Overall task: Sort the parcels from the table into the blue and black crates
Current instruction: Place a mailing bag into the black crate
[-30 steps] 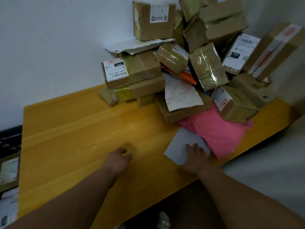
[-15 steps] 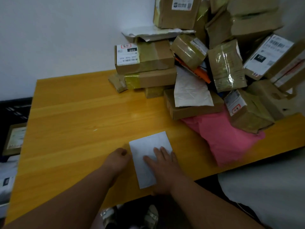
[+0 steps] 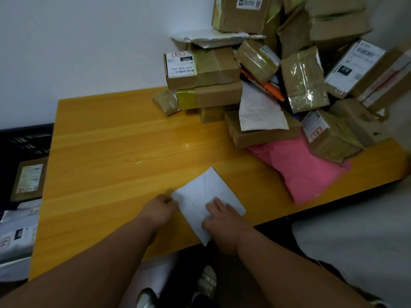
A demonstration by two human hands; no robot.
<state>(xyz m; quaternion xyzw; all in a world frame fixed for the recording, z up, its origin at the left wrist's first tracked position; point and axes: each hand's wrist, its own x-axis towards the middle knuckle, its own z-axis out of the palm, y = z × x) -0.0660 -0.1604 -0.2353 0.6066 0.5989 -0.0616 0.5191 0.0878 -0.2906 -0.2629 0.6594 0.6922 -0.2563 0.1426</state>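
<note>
A flat white parcel lies on the yellow wooden table near its front edge, with one corner past the edge. My right hand rests flat on the parcel's near part, fingers straight. My left hand is at the parcel's left corner, its curled fingers pinching that corner. The black crate stands beyond the table's left end and holds a brown parcel.
A tall heap of brown cardboard boxes fills the table's back right against the white wall. A pink soft bag lies at the heap's foot. Grey-white bags lie low at the left. My shoes show under the table.
My right hand has slid the white parcel left from beside the pink bag to the table's front middle. My left hand has closed in on the parcel's left corner.
</note>
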